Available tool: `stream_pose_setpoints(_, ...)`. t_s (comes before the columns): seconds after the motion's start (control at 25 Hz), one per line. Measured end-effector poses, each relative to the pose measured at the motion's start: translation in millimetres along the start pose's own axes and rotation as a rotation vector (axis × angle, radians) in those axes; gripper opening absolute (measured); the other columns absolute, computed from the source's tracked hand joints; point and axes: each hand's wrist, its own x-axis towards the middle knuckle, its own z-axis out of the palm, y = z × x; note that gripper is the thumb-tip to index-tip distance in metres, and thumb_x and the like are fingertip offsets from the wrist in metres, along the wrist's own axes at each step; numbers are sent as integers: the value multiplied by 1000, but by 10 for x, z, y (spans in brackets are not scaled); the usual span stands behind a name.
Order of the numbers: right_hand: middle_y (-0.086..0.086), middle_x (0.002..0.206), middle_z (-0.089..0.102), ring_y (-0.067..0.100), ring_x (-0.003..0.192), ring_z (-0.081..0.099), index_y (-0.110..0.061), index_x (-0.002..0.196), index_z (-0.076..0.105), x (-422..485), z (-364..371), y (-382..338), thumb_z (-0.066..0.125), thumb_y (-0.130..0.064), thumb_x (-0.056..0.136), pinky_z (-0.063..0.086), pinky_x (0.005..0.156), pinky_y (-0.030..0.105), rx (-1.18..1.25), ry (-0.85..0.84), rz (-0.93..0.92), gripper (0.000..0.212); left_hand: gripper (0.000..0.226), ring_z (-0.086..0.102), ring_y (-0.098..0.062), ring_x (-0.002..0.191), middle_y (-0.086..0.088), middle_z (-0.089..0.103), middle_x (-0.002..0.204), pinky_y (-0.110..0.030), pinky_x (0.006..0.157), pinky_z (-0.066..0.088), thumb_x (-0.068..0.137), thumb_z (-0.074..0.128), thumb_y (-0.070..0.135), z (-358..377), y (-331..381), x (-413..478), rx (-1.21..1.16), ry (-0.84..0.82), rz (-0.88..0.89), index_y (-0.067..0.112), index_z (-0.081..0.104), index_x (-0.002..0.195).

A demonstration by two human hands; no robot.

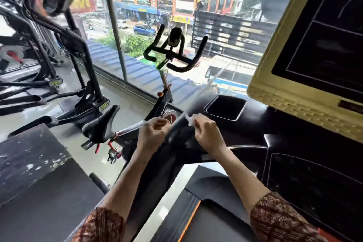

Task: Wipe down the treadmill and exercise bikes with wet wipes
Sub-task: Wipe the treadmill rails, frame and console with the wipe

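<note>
your forearms reach out over the treadmill (216,220) deck, and your right hand (207,133) has its fingertips pinched on a small white wet wipe (189,121) just above the dark handrail (176,133). your left hand (152,132) sits just beside it with fingers curled in, though blur hides whether it has hold of any of the wipe. past your hands lies the console's cup holder (225,110) under the yellow-framed screen (294,102), with the exercise bike (172,53) off to the left by the window (137,25).
</note>
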Motion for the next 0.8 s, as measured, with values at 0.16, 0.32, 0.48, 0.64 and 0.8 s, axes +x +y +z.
stream_pose_setpoints(0.16,25,137,50,37,130,45,9,131,49,214,290,303,31,-13,88,34,110,41,-374,-472,-399,52,35,62,-18,111,-4,69,116,-24,98,43,85,63,26,338,-268,64,378,-90,142,12,69,117)
stream_pose_setpoints(0.32,9,160,2,25,148,-4,-7,152,8,688,186,609,1,-34,101,-6,119,35,-438,-618,-122,59,54,49,-18,129,-7,56,137,-34,109,36,84,58,28,595,-244,233,428,-129,142,10,54,135)
stream_pose_setpoints(0.48,0,160,-4,19,147,-8,-18,153,7,599,138,503,29,-18,104,-7,116,35,-243,-747,-149,53,52,48,-19,130,-5,54,138,-19,106,28,88,60,23,669,-192,287,454,-104,137,9,50,138)
stream_pose_setpoints(0.64,-3,161,-3,15,147,-8,-22,154,6,790,80,593,28,-15,102,-7,116,34,-240,-709,-4,56,50,48,-17,129,-2,54,138,-24,107,33,90,61,26,697,-233,293,473,-72,120,13,50,136)
stream_pose_setpoints(0.8,-1,161,-3,17,147,-9,-20,153,6,544,100,322,33,-14,102,-8,116,31,-94,-792,-90,58,54,44,-12,132,1,50,143,-27,110,33,90,58,31,614,-229,139,496,-45,97,17,46,141)
